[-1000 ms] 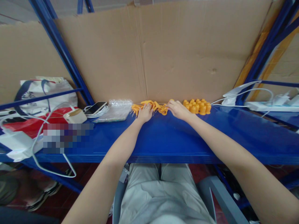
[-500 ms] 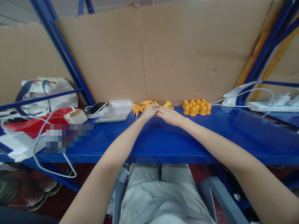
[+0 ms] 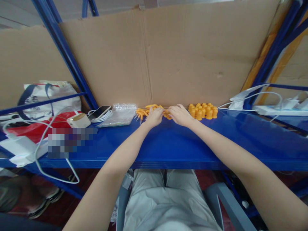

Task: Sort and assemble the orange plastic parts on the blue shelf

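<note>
Between my two hands, over the back of the blue shelf, is a small orange plastic piece with a round end. My left hand is closed, its fingertips at the left side of this piece. From the right, my right hand grips the same piece between thumb and fingers. Partly behind my left hand lies a pile of orange hand-shaped pieces with small metal chains. Beyond my right hand stand several orange cup-shaped pieces in a tight group. My fingers hide some of the held piece.
A clear plastic bag, a phone and coiled white cable lie left of the pile. Farther left are a white adapter and a cloth bag. Cardboard backs the blue shelf. A power strip sits at right.
My hands have moved apart from being together, and the orange piece now shows between them. The upright yellow-orange piece seen behind my right hand before is no longer visible there.
</note>
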A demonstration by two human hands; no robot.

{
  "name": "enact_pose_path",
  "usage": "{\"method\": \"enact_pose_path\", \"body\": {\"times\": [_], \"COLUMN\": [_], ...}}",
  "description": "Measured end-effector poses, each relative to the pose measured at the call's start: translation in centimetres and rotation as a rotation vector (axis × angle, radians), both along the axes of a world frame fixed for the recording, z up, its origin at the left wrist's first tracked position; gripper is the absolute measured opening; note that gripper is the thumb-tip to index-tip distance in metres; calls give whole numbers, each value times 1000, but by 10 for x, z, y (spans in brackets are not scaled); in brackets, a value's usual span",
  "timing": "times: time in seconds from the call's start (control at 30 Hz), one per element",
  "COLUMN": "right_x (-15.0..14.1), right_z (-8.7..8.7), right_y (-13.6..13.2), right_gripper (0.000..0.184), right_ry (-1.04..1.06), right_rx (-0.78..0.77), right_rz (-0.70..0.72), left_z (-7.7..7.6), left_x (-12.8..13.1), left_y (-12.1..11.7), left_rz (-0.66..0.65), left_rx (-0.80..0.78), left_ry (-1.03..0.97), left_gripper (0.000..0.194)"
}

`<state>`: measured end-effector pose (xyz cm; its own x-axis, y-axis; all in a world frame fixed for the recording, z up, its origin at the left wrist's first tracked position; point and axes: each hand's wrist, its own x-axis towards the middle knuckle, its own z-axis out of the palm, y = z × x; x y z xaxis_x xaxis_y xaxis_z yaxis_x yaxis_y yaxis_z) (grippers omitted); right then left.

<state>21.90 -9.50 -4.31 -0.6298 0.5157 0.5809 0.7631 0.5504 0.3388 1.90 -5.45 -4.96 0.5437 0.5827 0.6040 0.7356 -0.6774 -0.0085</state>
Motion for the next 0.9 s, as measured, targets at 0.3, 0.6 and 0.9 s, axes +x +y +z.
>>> {"method": "enact_pose_path", "body": {"times": [0.3,0.6,0.9], "right_x": [16,13,15], "right_z": [-1,8,4], "right_y": [5,2,3], "right_gripper": [35,26,27], "right_ry": [-4,-65,-66], "right_rx": [-106,28,-13], "right_rz": [-134,-153,-32], "left_z": [4,2,7], "left_x": [9,10,9], "left_y": [-5,4,-7], "left_rz": [-112,-177,-153], "left_rx": [120,-115,-38], "left_ry": [122,-85,27], "left_gripper": [21,17,17]}}
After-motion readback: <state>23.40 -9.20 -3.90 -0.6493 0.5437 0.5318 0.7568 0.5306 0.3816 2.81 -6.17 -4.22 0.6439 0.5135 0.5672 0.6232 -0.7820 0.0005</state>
